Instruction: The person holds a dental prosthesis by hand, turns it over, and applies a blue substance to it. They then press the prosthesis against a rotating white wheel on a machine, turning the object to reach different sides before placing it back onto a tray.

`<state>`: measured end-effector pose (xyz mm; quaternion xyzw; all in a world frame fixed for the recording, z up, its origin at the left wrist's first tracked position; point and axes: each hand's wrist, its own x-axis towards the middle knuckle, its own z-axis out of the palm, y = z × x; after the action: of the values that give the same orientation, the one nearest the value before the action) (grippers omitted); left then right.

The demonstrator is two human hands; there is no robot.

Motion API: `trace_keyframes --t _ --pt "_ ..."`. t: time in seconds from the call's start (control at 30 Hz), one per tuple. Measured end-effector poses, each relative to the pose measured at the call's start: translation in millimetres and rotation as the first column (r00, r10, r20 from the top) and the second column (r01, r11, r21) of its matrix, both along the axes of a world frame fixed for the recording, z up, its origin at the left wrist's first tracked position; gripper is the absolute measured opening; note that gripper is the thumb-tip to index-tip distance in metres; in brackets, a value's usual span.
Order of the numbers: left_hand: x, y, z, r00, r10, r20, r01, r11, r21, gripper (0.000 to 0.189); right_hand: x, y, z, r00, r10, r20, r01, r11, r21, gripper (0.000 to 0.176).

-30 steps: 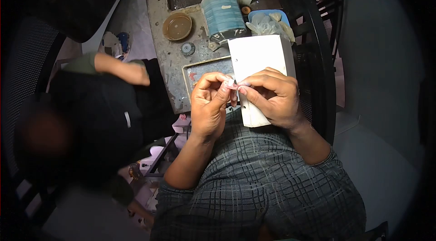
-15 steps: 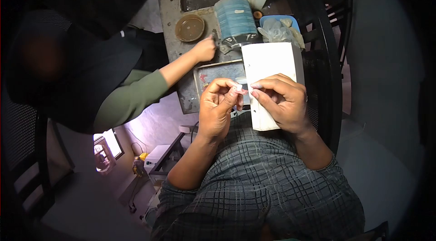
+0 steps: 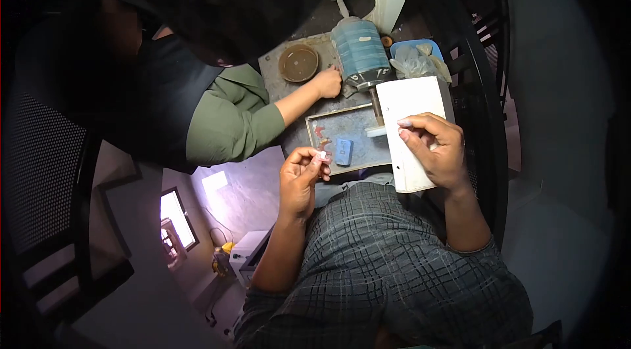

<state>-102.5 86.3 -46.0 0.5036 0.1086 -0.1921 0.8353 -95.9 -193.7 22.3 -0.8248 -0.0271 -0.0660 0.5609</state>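
Between the thumb and fingers of my left hand (image 3: 300,181) is a small pink-and-white piece (image 3: 324,157), held over the near edge of a shallow tray (image 3: 355,168). A blue block (image 3: 344,151) lies in the tray, just right of that hand. My right hand (image 3: 434,148) is in front of the white panel (image 3: 409,102), its thumb and index finger pinched together. Whatever they may hold is too small to make out. Left of the blue block, small reddish pieces (image 3: 320,132) rest in the tray.
A blue-green motor (image 3: 361,50) stands behind the tray, its shaft holding a pale wheel (image 3: 376,131). Beside it are a brown bowl (image 3: 298,64) and a blue container (image 3: 420,45) with plastic bags. Another person's hand (image 3: 328,83) rests on the worktop from the left.
My hands have moved apart, the left keeping the small piece. The blue block and the wheel now show. The view has shifted, and the other person leans further over the worktop.
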Motion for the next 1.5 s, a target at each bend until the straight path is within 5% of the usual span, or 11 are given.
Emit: trace_keyframes --t 0.2,0.27,0.43,0.53,0.77,0.9,1.27,1.5 --pt "11 42 -1 0.993 -0.114 0.011 0.115 0.992 -0.047 0.008 0 2 -13 0.993 -0.118 0.005 0.117 0.989 0.089 0.016" --pt "18 64 1 0.987 -0.16 0.027 0.161 0.987 -0.027 0.008 -6 10 -12 0.965 -0.218 -0.147 0.242 0.955 0.173 0.019" --pt "41 139 4 0.966 -0.256 0.033 0.256 0.967 -0.005 0.008 -18 71 2 0.887 -0.427 0.174 0.458 0.862 -0.216 0.02" --pt "60 184 -4 0.975 -0.221 0.001 0.221 0.974 -0.055 0.008 -27 129 2 0.874 -0.472 0.114 0.486 0.845 -0.223 0.02" --pt "110 241 -4 0.967 -0.254 -0.033 0.251 0.965 -0.078 0.007 -47 190 -61 0.887 -0.256 -0.385 0.017 0.85 -0.526 0.039" --pt "126 244 4 0.962 -0.272 -0.001 0.271 0.959 -0.086 0.006 -25 197 -93 0.81 -0.268 -0.521 -0.048 0.856 -0.514 0.046" --pt "129 254 17 0.959 -0.281 -0.032 0.279 0.959 -0.048 0.007 139 148 -230 0.897 -0.359 -0.259 -0.05 0.499 -0.865 0.068" --pt "186 269 -8 0.896 -0.42 -0.145 0.407 0.906 -0.111 0.005 146 151 -276 0.743 -0.559 -0.369 -0.179 0.365 -0.914 0.061"
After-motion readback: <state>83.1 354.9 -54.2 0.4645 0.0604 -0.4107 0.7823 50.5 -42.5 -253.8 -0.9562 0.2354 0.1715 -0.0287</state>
